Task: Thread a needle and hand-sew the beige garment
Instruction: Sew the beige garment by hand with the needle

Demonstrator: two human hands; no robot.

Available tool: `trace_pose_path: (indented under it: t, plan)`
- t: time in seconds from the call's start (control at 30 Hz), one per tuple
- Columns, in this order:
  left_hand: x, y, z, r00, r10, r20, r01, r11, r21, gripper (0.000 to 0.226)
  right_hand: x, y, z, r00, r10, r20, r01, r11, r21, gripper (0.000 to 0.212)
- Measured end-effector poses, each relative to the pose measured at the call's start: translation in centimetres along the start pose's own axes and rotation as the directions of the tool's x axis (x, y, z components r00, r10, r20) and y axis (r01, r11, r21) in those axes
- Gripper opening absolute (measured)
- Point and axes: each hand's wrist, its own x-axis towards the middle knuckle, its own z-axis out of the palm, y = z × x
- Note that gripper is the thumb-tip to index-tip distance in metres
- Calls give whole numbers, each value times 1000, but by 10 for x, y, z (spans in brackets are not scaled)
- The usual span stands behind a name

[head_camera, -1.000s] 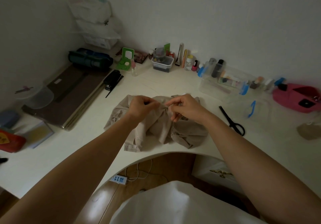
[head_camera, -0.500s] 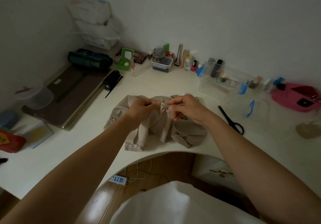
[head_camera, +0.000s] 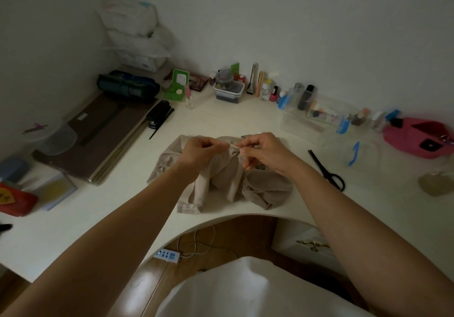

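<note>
The beige garment (head_camera: 221, 184) lies bunched on the white desk (head_camera: 245, 120), near its curved front edge. My left hand (head_camera: 199, 152) pinches a raised fold of the garment from the left. My right hand (head_camera: 262, 149) pinches the same fold from the right, thumb and fingertips pressed together right beside the left fingers. The needle and thread are too small to make out between my fingers.
Black scissors (head_camera: 328, 170) lie right of the garment. A clear sewing box (head_camera: 317, 117) and its lid with a blue clip (head_camera: 355, 153) sit behind them, a pink case (head_camera: 417, 137) further right. Bottles line the back wall. Brown boards (head_camera: 98, 142), a stapler (head_camera: 158, 116) and a comb lie left.
Both hands stay on the raised fold; the fingers have shifted only slightly along it, and the garment has barely moved.
</note>
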Motion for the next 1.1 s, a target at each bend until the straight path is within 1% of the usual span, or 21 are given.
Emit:
trace_pose_path:
  t: [0.13,0.3,0.43,0.57,0.67,0.8,0.97,1.1]
  plan:
    - [-1,1,1,1000,20,-16,-20,999,25,18,2,0,-1,1000,-4,-13,3,998,-71,19]
    - [-2,3,4,998,49,-44,-45,994,100,14,3,-2,-1,1000,-5,-14,3,989,-150,20]
    - [-2,3,8,994,84,-70,-72,983,166,15,6,-1,3,999,-12,-48,1,975,-220,18]
    - [-3,4,12,993,93,-79,-77,979,190,13,10,0,8,996,-19,-84,-4,965,-261,16]
    - [-3,5,12,992,95,-81,-77,978,195,14,11,2,9,996,-13,-91,-11,966,-259,20]
    - [0,4,9,993,86,-76,-68,975,209,11,10,1,7,999,-3,-52,-9,971,-240,29]
    - [4,1,4,994,67,-86,-48,977,207,18,10,1,3,999,-22,-35,14,979,-201,25]
    - [5,1,0,998,33,-48,-25,986,168,18,8,0,0,1000,-9,14,10,990,-142,24]
